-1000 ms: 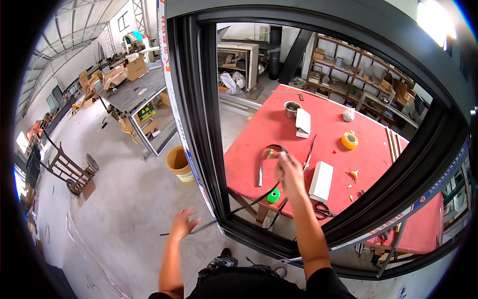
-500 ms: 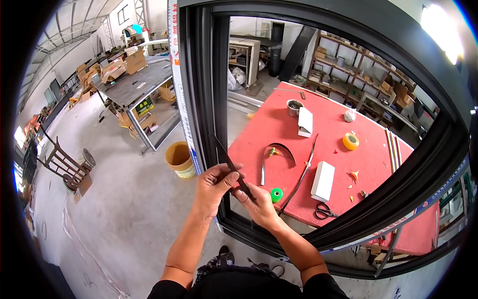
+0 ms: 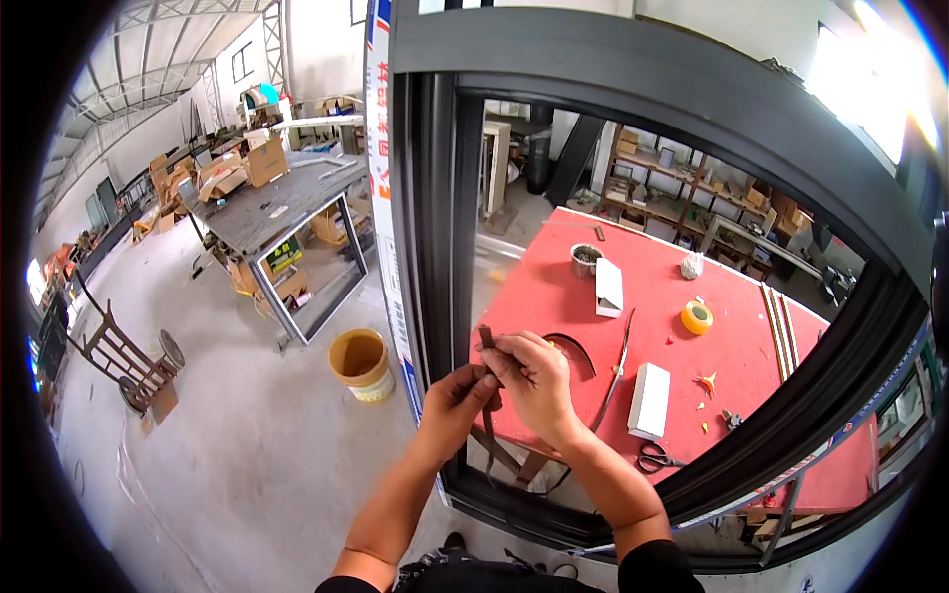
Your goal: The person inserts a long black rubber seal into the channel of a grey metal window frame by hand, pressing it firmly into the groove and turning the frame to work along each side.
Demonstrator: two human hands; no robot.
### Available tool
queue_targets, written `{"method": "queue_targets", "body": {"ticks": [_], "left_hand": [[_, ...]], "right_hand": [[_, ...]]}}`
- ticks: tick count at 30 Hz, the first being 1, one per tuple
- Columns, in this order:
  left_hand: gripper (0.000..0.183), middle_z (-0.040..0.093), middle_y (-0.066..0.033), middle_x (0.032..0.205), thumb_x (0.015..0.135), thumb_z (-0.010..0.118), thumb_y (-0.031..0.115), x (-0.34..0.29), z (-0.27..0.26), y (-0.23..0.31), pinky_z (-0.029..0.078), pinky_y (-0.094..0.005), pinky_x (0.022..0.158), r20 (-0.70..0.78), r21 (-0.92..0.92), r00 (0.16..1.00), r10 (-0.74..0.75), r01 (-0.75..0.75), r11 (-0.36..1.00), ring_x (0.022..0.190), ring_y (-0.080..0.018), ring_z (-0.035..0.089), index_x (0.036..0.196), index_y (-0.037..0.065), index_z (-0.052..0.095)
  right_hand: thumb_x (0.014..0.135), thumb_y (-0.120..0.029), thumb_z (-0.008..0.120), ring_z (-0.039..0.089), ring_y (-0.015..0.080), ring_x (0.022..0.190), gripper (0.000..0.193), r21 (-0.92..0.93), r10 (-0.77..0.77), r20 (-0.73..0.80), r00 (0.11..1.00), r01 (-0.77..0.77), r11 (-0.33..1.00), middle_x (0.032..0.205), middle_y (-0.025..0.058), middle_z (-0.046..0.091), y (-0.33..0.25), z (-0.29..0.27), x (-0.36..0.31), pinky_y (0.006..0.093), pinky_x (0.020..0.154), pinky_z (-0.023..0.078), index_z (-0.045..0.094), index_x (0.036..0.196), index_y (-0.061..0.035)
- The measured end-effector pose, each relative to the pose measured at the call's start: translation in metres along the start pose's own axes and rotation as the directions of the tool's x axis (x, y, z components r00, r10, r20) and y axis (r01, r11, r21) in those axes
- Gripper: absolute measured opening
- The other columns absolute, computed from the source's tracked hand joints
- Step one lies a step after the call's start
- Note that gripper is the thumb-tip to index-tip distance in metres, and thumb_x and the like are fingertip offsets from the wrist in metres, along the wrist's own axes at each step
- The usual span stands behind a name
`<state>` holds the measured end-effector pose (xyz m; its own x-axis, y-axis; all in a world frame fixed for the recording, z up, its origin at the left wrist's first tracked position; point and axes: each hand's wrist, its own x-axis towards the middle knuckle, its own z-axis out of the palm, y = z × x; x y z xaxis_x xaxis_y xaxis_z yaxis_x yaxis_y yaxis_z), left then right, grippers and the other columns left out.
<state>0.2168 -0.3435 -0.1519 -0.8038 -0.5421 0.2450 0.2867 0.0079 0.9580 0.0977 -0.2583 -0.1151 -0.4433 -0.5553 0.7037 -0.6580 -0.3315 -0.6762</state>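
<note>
A narrow dark flexible strip (image 3: 488, 423) stands roughly upright in front of me, its short end poking up above my fingers. My right hand (image 3: 539, 378) pinches it near that top end. Just below and to the left, my left hand (image 3: 453, 403) grips the same strip, the two hands touching or nearly so. The strip's lower part hangs past my fingers into the opening of a large dark window frame (image 3: 427, 227). Both hands are close to the frame's left upright. My fingers cover the strip's middle.
Beyond the frame, a red table (image 3: 514, 326) bears scissors (image 3: 654, 457), white boxes (image 3: 648, 400), a tape roll (image 3: 696, 317), a metal cup (image 3: 587, 259) and another dark strip (image 3: 618, 371). At left are a yellow bucket (image 3: 362, 364), a cart (image 3: 133, 361) and a workbench (image 3: 247, 222).
My right hand has moved up along the strip, from below my left hand to above it. The strip has turned more upright. My view has shifted, so the scene sits lower.
</note>
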Motion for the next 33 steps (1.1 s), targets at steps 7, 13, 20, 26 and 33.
{"method": "queue_targets", "body": {"ticks": [7, 13, 20, 26, 33], "left_hand": [[0.028, 0.061, -0.0017, 0.080, 0.102, 0.053, 0.026, -0.003, -0.053, -0.050, 0.046, -0.0237, 0.076, 0.032, 0.076, 0.990, -0.134, 0.131, 0.988, 0.078, -0.0095, 0.057, 0.098, 0.001, 0.064], [0.024, 0.064, -0.0043, 0.083, 0.101, 0.055, 0.022, -0.001, -0.074, -0.070, 0.049, -0.0253, 0.077, 0.005, -0.032, 0.982, -0.189, 0.189, 0.981, 0.077, -0.0113, 0.061, 0.096, -0.001, 0.064], [0.022, 0.064, -0.0039, 0.087, 0.100, 0.055, 0.019, 0.007, -0.082, -0.045, 0.049, -0.0241, 0.075, -0.013, 0.057, 0.981, -0.195, 0.195, 0.979, 0.077, -0.0105, 0.061, 0.097, -0.001, 0.064], [0.022, 0.063, -0.0054, 0.080, 0.100, 0.052, 0.016, 0.017, -0.059, -0.032, 0.044, -0.0246, 0.075, -0.068, 0.093, 0.978, -0.195, 0.201, 0.975, 0.076, -0.0111, 0.059, 0.093, -0.002, 0.062], [0.022, 0.063, -0.0053, 0.081, 0.101, 0.052, 0.017, 0.021, -0.041, -0.038, 0.044, -0.0259, 0.077, -0.093, 0.088, 0.972, -0.217, 0.225, 0.970, 0.078, -0.0120, 0.058, 0.095, -0.001, 0.062]], "right_hand": [[0.084, -0.013, 0.072, 0.058, 0.0264, 0.064, 0.015, -0.218, -0.262, -0.361, 0.895, 0.192, 0.957, 0.074, 0.0131, 0.061, 0.015, 0.009, 0.146, 0.0338, 0.058, 0.046, 0.068, 0.088, 0.0013], [0.081, -0.015, 0.073, 0.064, 0.0302, 0.073, 0.017, -0.199, -0.248, -0.437, 0.865, 0.175, 0.964, 0.079, 0.0143, 0.066, 0.017, 0.031, 0.219, 0.0363, 0.067, 0.050, 0.066, 0.088, -0.0010], [0.083, -0.015, 0.070, 0.063, 0.0344, 0.074, 0.016, -0.316, -0.302, -0.467, 0.831, 0.162, 0.935, 0.078, 0.0154, 0.065, 0.028, 0.039, 0.230, 0.0417, 0.067, 0.049, 0.060, 0.086, -0.0019], [0.087, -0.021, 0.064, 0.063, 0.0406, 0.076, 0.019, -0.410, -0.328, -0.419, 0.847, 0.145, 0.900, 0.079, 0.0198, 0.065, 0.027, 0.035, 0.247, 0.0454, 0.066, 0.049, 0.064, 0.084, -0.0026], [0.082, -0.029, 0.066, 0.063, 0.0397, 0.072, 0.026, -0.291, -0.309, -0.415, 0.856, 0.197, 0.936, 0.072, 0.0180, 0.065, 0.021, 0.027, 0.257, 0.0478, 0.062, 0.050, 0.067, 0.072, -0.0046]]}}
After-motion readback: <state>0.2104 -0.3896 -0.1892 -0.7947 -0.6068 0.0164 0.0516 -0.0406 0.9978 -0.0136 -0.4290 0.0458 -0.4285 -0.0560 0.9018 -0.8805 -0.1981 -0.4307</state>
